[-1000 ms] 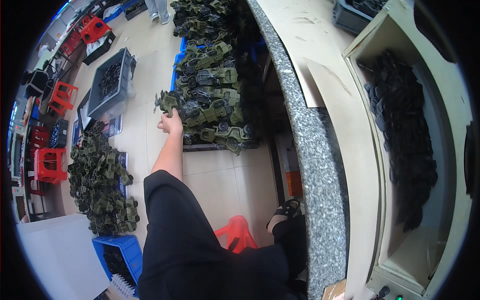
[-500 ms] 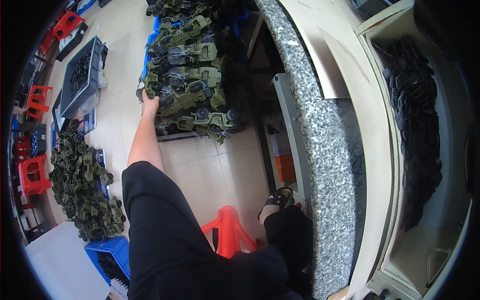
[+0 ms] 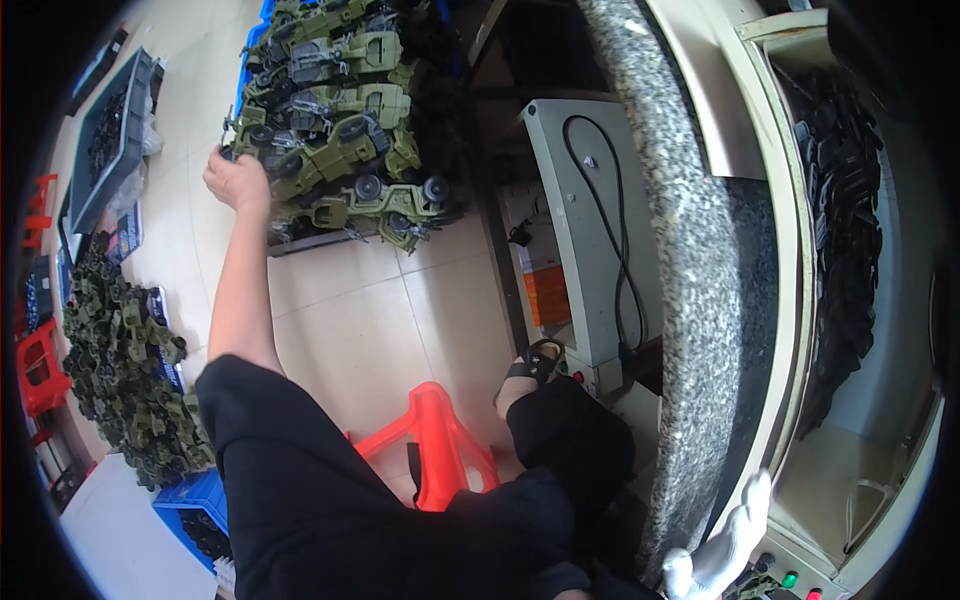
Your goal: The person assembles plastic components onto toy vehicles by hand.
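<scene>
A stacked pile of olive-green toy jeeps (image 3: 345, 150) with black wheels rises at the upper middle. At its left edge my left hand (image 3: 238, 182), bare, is closed around the end of one toy jeep (image 3: 262, 140); the pile partly hides my fingertips. In the lower right, my right hand (image 3: 725, 545) wears a white glove. Its thumb and fingers are apart and nothing shows in them, beside the speckled granite edge (image 3: 690, 300).
Another heap of green toy parts (image 3: 125, 370) lies at left, near a blue bin (image 3: 195, 500) and a grey crate (image 3: 110, 140). Between my legs stands a red stool (image 3: 435, 450). A pale trough (image 3: 815, 470) holds black pieces (image 3: 845, 240). A grey cabinet (image 3: 575, 230) carries a black cable.
My left hand has shifted left and slightly up in the picture, staying at the pile's edge. My gloved right hand has come into view at the lower right. The whole view has shifted.
</scene>
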Motion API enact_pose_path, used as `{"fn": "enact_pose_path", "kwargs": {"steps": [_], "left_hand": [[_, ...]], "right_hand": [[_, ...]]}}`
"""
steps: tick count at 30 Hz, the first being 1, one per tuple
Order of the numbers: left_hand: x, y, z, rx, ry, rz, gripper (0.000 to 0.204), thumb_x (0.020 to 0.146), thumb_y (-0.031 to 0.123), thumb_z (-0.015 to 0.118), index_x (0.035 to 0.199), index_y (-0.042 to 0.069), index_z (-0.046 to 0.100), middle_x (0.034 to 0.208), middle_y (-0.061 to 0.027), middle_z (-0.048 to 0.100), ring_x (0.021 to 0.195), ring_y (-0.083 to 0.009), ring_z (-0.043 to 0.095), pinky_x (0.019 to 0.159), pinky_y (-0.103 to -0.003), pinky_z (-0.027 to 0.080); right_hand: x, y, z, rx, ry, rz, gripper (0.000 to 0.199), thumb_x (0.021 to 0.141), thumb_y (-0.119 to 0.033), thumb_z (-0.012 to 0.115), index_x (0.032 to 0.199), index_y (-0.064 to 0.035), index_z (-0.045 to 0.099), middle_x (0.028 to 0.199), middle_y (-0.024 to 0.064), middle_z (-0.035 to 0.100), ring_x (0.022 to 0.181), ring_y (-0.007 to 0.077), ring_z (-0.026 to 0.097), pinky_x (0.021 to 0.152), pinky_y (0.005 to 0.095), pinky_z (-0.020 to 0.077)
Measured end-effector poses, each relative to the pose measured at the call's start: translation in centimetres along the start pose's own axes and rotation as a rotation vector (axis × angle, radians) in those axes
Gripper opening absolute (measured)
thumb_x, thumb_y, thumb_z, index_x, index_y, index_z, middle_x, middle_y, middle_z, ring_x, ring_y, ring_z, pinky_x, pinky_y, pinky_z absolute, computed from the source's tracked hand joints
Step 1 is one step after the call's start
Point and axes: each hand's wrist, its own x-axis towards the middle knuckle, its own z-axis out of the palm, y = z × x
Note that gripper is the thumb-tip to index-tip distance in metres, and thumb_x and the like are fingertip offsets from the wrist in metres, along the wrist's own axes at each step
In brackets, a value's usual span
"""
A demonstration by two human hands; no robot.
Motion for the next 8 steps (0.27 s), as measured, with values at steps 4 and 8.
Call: {"fn": "enact_pose_path", "kwargs": {"steps": [4, 8], "left_hand": [[-13.6, 9.3, -5.4, -0.662, -0.346, 0.563, 0.019, 0.07, 0.0, 0.049, 0.088, 0.004, 0.056, 0.086, -0.0141, 0.055, 0.085, -0.0311, 0.051, 0.078, -0.041, 0.041], [-31.1, 13.0, -3.9, -0.76, -1.289, 0.76, 0.022, 0.07, 0.003, 0.054, 0.092, 0.005, 0.056, 0.099, -0.0142, 0.051, 0.095, -0.0327, 0.049, 0.08, -0.041, 0.044]], "right_hand": [[4.3, -1.0, 0.8, -0.166, -0.463, 0.082, 0.081, 0.069, -0.034, 0.073, 0.131, 0.0003, 0.033, 0.134, 0.028, 0.03, 0.124, 0.0448, 0.029, 0.101, 0.0529, 0.023], [3.6, -0.3, 0.8, -0.084, -0.347, -0.016, 0.079, 0.076, -0.035, 0.065, 0.136, -0.0036, 0.025, 0.138, 0.0276, 0.023, 0.124, 0.0448, 0.029, 0.1, 0.0578, 0.0212]]}}
